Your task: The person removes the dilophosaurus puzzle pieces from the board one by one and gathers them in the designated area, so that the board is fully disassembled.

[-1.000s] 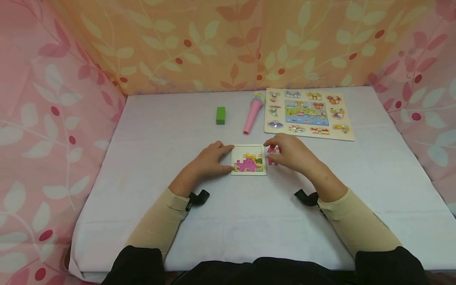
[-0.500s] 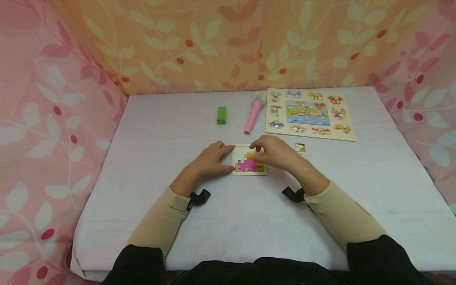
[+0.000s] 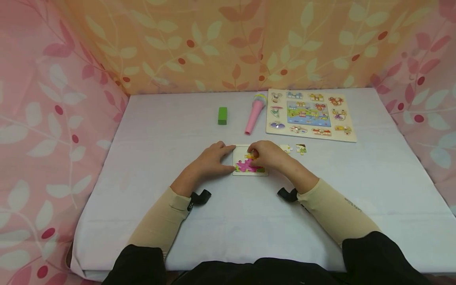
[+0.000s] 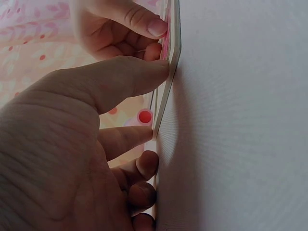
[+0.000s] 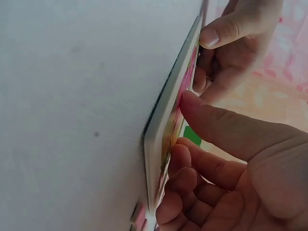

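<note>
Head view: The puzzle board [image 3: 239, 151] is laid flat on the table [image 3: 213, 221] between both hands. Its outline is nearly square, so no long axis is presented. Its left edge is pressed by the left hand [image 3: 213, 159], thumb and forefinger spread apart at the near and far corners. Its right half is partly covered by the right hand [image 3: 268, 155]. The bare recess is located left of the right fingertips; the two loose pieces [image 3: 301, 149] are located on the opposite side, beyond the back of that hand, which is nearer to them.

Left wrist view: The board's edge is contacted by the left thumb and forefinger; the remaining fingers are bent beside it.

Right wrist view: The board's face is touched by the right thumb, with the fingers bent close beside it. Whether a piece is pinched cannot be told.
</note>
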Action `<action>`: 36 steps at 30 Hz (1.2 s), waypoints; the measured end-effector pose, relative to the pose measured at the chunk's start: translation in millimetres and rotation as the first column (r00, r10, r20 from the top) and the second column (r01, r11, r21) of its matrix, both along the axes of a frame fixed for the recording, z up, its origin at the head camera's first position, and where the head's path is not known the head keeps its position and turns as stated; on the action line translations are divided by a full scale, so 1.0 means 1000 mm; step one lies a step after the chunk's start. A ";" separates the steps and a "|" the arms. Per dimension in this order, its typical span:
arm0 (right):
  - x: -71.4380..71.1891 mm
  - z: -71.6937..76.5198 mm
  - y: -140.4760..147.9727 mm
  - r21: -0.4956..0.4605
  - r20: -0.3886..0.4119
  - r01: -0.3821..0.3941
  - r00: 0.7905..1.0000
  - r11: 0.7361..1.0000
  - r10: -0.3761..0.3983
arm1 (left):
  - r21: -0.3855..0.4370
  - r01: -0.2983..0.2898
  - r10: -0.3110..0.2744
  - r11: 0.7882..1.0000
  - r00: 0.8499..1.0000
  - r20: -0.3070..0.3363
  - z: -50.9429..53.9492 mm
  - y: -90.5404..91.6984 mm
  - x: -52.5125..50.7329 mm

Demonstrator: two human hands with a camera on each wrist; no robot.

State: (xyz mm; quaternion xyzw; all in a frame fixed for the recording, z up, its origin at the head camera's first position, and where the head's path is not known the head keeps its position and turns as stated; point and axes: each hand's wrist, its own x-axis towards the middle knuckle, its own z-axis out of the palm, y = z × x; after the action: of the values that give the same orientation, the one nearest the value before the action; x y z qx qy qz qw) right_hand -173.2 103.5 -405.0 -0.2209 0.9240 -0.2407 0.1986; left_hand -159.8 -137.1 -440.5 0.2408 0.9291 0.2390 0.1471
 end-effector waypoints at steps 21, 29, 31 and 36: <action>0.007 0.003 -0.003 0.019 -0.085 0.014 0.996 1.000 -0.012 | -0.010 0.000 0.000 1.000 1.000 0.006 0.000 0.001 0.000; 0.018 0.021 0.005 -0.002 -0.127 -0.009 0.992 1.000 0.009 | -0.014 -0.003 0.003 1.000 1.000 0.000 -0.001 0.001 -0.001; 0.021 0.026 0.008 -0.015 -0.141 -0.008 0.990 1.000 0.006 | -0.019 -0.007 0.007 1.000 1.000 0.003 0.000 0.002 -0.001; 0.026 0.035 0.018 -0.047 -0.189 -0.013 0.982 0.999 0.004 | -0.029 -0.018 0.018 0.999 1.000 0.008 0.001 0.002 0.000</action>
State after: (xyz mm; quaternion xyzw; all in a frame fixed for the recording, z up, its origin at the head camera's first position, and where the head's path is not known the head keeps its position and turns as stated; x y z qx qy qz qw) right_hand -147.2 121.6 -369.9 -0.2512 0.9317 -0.2402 0.1059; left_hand -159.8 -134.9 -439.7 0.2291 0.9340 0.2278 0.1523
